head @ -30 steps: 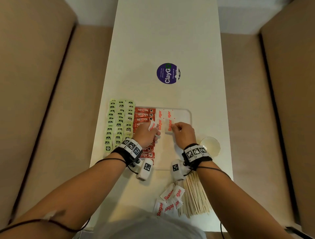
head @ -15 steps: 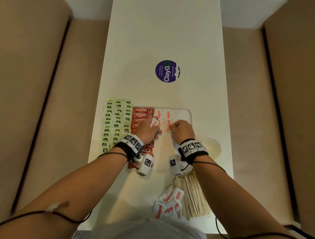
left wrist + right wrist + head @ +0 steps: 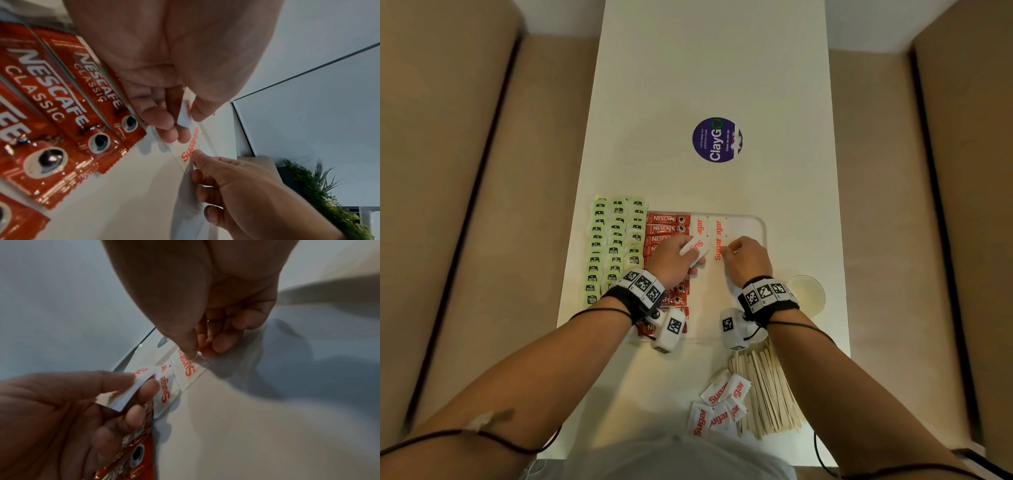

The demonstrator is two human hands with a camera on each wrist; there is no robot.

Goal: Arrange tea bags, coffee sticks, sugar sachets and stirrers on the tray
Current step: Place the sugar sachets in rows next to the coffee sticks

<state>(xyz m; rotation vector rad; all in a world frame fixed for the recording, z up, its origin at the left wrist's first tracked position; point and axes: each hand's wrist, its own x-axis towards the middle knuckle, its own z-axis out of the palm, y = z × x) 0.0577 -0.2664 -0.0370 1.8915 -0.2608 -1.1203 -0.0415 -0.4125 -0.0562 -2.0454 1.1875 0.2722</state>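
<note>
Head view: left hand [image 3: 671,262] pinches spare sachets [image 3: 693,251]; right hand [image 3: 748,258] pinches tray sachet [image 3: 717,248].

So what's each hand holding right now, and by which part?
The left hand grips spare sugar sachets by their ends. The right hand pinches the edge of a sugar sachet lying on the tray.

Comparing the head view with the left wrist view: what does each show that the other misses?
Head only: green tea bags left of the tray, wooden stirrers and loose sugar sachets near the person.
Left wrist only: the left hand pinching a sachet from beneath, and a plant.
Both: coffee sticks, and the right hand touching a laid sachet.
</note>
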